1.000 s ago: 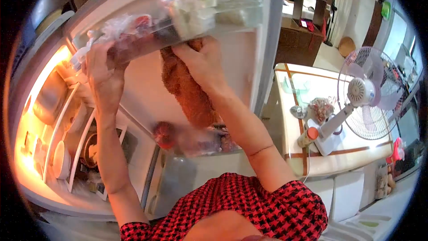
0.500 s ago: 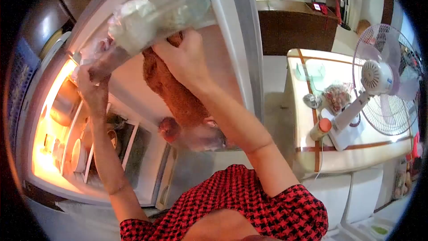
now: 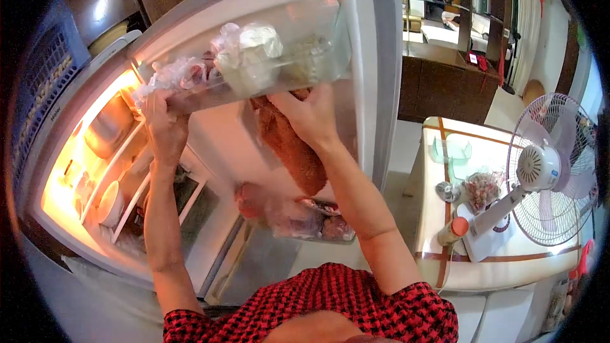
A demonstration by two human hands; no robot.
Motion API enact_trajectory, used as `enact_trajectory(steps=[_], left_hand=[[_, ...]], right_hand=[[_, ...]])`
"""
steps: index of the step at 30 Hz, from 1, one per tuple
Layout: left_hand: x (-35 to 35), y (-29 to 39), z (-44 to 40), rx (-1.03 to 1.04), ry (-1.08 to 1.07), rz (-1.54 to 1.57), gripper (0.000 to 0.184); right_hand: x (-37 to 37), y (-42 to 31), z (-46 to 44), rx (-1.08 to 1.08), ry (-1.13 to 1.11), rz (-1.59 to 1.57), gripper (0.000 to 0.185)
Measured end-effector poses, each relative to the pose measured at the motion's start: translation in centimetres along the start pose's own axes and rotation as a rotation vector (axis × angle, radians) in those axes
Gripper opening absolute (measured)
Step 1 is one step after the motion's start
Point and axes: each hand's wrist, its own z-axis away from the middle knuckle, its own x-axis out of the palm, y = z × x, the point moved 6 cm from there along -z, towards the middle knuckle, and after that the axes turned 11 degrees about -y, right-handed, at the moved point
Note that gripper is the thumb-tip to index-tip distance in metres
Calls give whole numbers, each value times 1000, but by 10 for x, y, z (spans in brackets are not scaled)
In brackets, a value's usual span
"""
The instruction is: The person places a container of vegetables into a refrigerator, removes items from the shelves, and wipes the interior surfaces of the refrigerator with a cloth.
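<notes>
A clear plastic door bin (image 3: 343,32) spans the upper inner side of the open fridge door (image 3: 222,136). White and clear plastic bags (image 3: 251,57) lie in it. My left hand (image 3: 166,124) has its fingers closed around the bin's left end. Just under the bin's lower edge, my right hand (image 3: 311,117) is closed on a brown cloth (image 3: 289,146), which hangs down along the door. Whether the right fingers also touch the bin is hidden.
A lower door shelf holds a red item (image 3: 248,200) and bagged food (image 3: 305,219). Inside the lit fridge are a metal pot (image 3: 108,127) and a white bowl (image 3: 111,203). At right, a fan (image 3: 540,165) and a jar (image 3: 452,232) stand on a table (image 3: 438,181).
The view has shifted, so the fridge, bin and both hands sit further right and lower. My hands keep their holds on the bin and the cloth.
</notes>
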Motion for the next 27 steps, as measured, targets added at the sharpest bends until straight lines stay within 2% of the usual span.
enact_trajectory(steps=[1,3,5,7,9,11,13,15,17,20,22,23,24,25,26,27], left_hand=[[2,0,-1,-4,8,-1,29],[1,5,2,103,152,36,32],[6,1,2,117,164,1,33],[6,0,-1,135,181,-32,35],[7,-5,-8,84,9,74,35],[4,-2,-12,50,-43,109,36],[8,-2,-10,26,-109,158,36],[6,7,-9,71,56,-8,36],[10,2,-9,82,31,3,36],[15,5,-7,114,28,5,35],[12,10,-6,128,168,-103,31],[10,10,-6,146,155,-99,31],[11,1,-9,48,35,4,30],[12,-6,-10,-56,-88,101,29],[6,-2,-12,-50,-99,92,29],[4,-2,-14,-97,-165,137,28]], right_hand=[[0,0,-1,-82,-23,-1,27],[-6,3,-3,-76,-41,44,27],[-8,1,-4,-69,-55,85,28],[-11,3,-7,75,-22,24,29],[-12,-1,-11,99,-12,62,29],[-11,4,-14,122,2,99,28],[-12,10,-11,30,23,-39,26],[-14,9,-9,20,38,8,29],[-13,1,-9,20,68,51,31],[-12,-1,-12,147,103,161,29],[-16,-11,-13,-46,66,159,29],[-18,-11,-11,-25,1,168,28],[-25,-9,-9,-26,18,161,28],[-23,0,-8,89,-63,112,28],[-18,7,-5,201,-149,60,27],[-18,-2,-4,61,-96,140,25]])
